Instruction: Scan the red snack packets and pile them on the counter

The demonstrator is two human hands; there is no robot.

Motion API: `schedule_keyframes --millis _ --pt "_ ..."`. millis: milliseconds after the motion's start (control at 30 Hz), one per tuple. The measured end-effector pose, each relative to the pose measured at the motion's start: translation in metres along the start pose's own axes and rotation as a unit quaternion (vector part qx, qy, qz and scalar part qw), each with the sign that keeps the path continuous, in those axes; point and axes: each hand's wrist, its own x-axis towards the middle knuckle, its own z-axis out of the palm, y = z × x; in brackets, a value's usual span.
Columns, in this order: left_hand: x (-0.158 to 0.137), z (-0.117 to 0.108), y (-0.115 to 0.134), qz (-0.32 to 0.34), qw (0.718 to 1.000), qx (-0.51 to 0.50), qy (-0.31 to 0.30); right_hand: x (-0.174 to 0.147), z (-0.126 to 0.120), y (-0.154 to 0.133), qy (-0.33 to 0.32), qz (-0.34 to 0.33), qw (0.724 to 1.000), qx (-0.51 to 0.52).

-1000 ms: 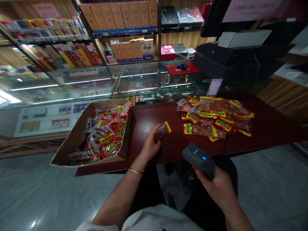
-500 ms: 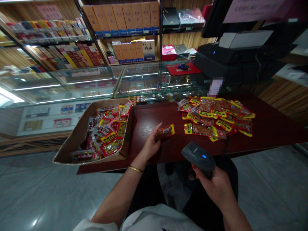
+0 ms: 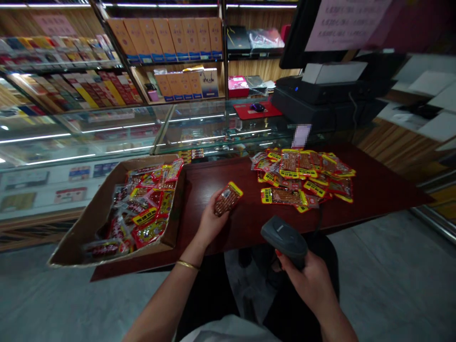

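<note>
A snack packet (image 3: 228, 199) with red and yellow edges is gripped by my left hand (image 3: 211, 223), its brown contents showing through the clear film. My right hand (image 3: 313, 275) is wrapped around the handle of a dark grey barcode scanner (image 3: 284, 238), whose head points up and left toward the packet, some way apart from it. To the left stands an open cardboard box (image 3: 178, 204) holding many similar packets. A heap of red and yellow packets (image 3: 295, 166) lies on the dark red table (image 3: 199, 185) to the right.
Behind the table runs a glass display counter (image 3: 203, 114). A mouse (image 3: 257, 107) rests on a red mat (image 3: 242, 112). At the back right are a black till (image 3: 317, 104) and a monitor (image 3: 292, 38). Shelves with boxed goods (image 3: 167, 40) line the wall.
My left hand has turned the packet more upright, its face now toward me. The blue light on the scanner is no longer visible. The whole view has shifted slightly.
</note>
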Motion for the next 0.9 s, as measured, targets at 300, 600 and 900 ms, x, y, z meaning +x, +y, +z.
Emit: schedule_keyframes --millis 300,600,900 --pt "0.026 0.084 0.052 0.108 0.982 0.001 -0.153 0.003 -0.032 0.005 0.064 0.021 0.998 0.003" --pt "0.045 0.142 0.073 0.245 0.914 0.12 -0.301 0.009 -0.062 0.028 0.081 0.031 0.996 -0.028" --pt "0.041 0.178 0.066 0.275 0.883 0.277 -0.26 0.008 -0.065 0.018 0.096 0.046 0.994 -0.029"
